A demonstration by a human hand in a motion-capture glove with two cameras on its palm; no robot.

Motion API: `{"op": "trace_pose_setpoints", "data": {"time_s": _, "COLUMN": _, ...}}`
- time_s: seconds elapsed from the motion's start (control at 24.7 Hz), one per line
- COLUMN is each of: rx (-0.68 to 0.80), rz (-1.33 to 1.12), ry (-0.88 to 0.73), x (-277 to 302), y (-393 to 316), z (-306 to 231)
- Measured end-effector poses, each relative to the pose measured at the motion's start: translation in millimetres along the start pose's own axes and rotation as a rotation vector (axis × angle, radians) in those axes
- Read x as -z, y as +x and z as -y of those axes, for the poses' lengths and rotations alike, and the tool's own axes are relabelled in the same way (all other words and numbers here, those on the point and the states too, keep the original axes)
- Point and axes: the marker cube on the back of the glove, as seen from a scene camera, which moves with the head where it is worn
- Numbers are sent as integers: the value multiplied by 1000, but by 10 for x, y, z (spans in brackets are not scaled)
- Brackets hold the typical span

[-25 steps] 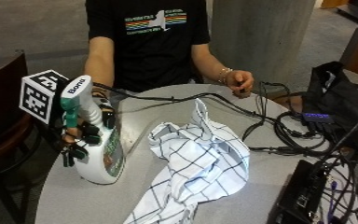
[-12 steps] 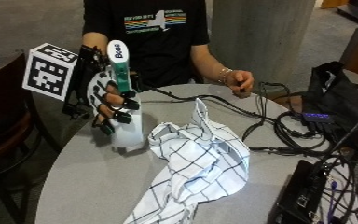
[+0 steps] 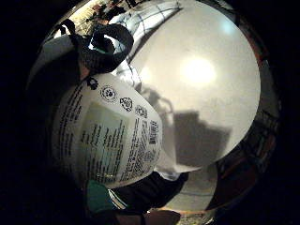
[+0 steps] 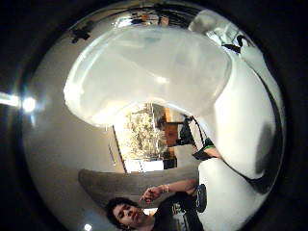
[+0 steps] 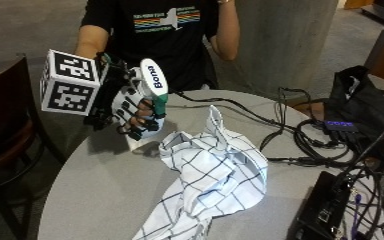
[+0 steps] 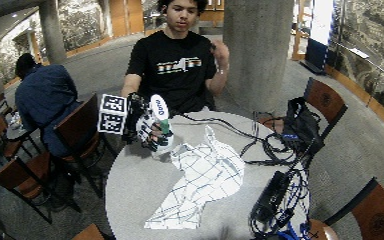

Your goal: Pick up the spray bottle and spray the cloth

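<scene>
My gloved right hand [image 5: 133,109] grips a white spray bottle [image 5: 154,79] with a green neck and "Bona" on its head. It holds the bottle tilted just above the table's left side, with the fingers curled round neck and body. The bottle's printed back label [image 3: 110,136] fills the little finger side palm view, and its pale body [image 4: 149,72] fills the thumb side palm view. A white checked cloth [image 5: 212,175] lies crumpled on the round grey table [image 5: 105,195], right of the bottle. In the wide outside view, hand [image 6: 145,132], bottle [image 6: 159,106] and cloth [image 6: 202,175] stand the same way.
Black cables [image 5: 285,130] run across the table's right half to a black bag [image 5: 358,115] and a black box [image 5: 325,210] at the front right edge. A wooden chair [image 5: 5,125] stands left. The person's bare left hand [image 6: 218,50] is raised near the shoulder.
The bottle stood on the table a second ago; my hand has lifted it, moved it slightly toward the cloth and tilted it. The bare left hand has left the table and risen.
</scene>
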Motion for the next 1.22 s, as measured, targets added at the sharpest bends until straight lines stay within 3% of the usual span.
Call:
{"op": "trace_pose_setpoints", "data": {"time_s": 0.32, "rx": -89, "rz": -47, "ry": -115, "x": -58, "y": -57, "z": -6}}
{"op": "trace_pose_setpoints", "data": {"time_s": 1.22, "rx": -136, "rz": -21, "ry": -180, "x": -141, "y": -13, "z": -9}}
